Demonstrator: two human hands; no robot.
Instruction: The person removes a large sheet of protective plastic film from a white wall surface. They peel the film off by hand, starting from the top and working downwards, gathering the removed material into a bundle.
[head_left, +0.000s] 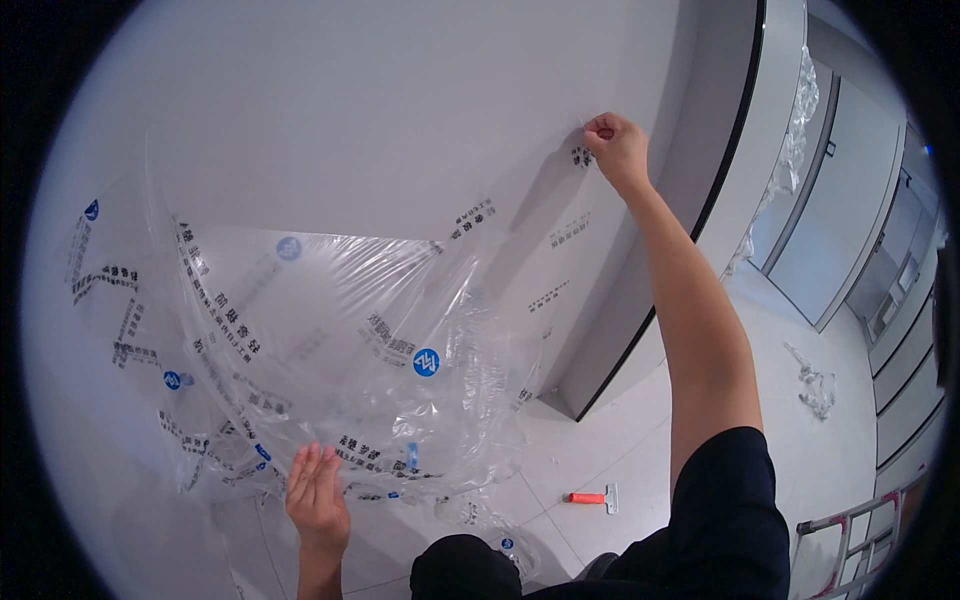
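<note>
A clear plastic protective film (360, 337) with printed writing and blue logos hangs loose over the pale wall panel (375, 112), its lower part bunched in folds. High on the right, my right hand (619, 146) pinches the film between thumb and curled fingers, close to the panel's right side. Slanting creases run through the film below and left of it. My left hand (319, 487) is low down, fingers extended and nearly together against the folded lower part of the film. Whether those fingers grip any of it cannot be made out.
On the tiled floor (622, 450) lies a scraper (596, 498) with an orange handle. Crumpled film (816, 390) lies farther right, and more film (799, 127) hangs from a panel edge. A metal ladder (855, 536) is at lower right. A dark-edged column (675, 225) borders the panel.
</note>
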